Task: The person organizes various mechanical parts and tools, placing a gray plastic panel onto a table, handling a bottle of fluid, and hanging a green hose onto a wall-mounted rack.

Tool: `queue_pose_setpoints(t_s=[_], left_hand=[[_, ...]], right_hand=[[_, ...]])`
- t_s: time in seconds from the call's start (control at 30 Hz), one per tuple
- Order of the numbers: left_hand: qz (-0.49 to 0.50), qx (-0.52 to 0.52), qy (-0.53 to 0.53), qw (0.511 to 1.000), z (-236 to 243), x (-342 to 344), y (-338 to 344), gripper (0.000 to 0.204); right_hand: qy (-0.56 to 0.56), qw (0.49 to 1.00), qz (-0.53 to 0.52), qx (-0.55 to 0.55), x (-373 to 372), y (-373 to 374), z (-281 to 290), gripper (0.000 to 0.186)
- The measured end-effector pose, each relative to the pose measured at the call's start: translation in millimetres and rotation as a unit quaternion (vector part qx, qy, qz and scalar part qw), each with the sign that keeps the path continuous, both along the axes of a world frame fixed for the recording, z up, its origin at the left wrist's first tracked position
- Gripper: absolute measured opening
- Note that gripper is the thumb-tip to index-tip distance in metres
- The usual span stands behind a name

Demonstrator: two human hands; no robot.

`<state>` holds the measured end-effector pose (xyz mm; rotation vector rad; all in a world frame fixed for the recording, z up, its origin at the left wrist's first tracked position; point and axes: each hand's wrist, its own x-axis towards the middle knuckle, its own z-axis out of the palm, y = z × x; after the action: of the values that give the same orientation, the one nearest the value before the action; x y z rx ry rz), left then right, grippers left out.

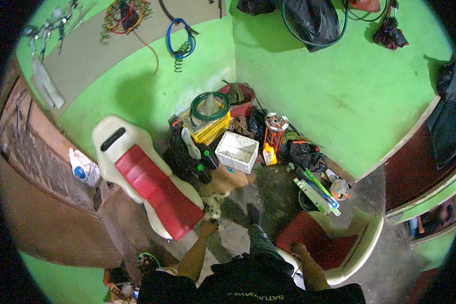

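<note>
While the left hand (pixel 208 226) grips the lower corner of the red-and-white seat (pixel 147 180), fingers clamped on its edge, that seat's long axis runs from 10 o'clock down to 4 o'clock, headrest pointing up-left. The right hand (pixel 298 248) rests on a second seat (pixel 339 243) at 4 o'clock; can't tell its finger state.

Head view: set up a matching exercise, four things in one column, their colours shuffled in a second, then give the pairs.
Things:
1. seat cushion under the left hand
2. crate on the floor
3. hose coil on the wall
4. bottle by the red stand

Colours:
A. blue
B. yellow
C. red
D. white

Pairs: 1-C, 2-D, 3-A, 4-B
</note>
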<state>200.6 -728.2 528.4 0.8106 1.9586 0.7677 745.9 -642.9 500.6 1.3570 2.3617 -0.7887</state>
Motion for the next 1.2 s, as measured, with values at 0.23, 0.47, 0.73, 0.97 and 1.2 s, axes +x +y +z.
queue_pose_setpoints(t_s=[0.23, 0.47, 0.73, 0.97, 1.2], left_hand=[[-0.096, -0.155, -0.011, 0.983, -8, -51, 61, 0.03], [-0.139, -0.223, -0.04, 0.964, -5, -84, 180, 0.026], [0.013, -0.012, -0.313, 0.95, -40, -98, 375, 0.024], [-0.07, 0.029, -0.067, 0.995, -27, -108, 534, 0.031], [-0.247, 0.142, 0.089, 0.954, -47, -156, 551, 0.024]], right_hand=[[0.047, 0.993, -0.102, -0.022, -115, 155, -23, 0.029], [0.106, 0.97, -0.213, 0.039, -180, 312, 23, 0.031], [0.219, 0.885, -0.406, -0.068, -219, 407, 96, 0.037], [0.088, 0.955, -0.284, 0.012, -202, 469, 20, 0.038], [0.048, 0.993, 0.05, 0.092, -301, 556, 26, 0.046]])
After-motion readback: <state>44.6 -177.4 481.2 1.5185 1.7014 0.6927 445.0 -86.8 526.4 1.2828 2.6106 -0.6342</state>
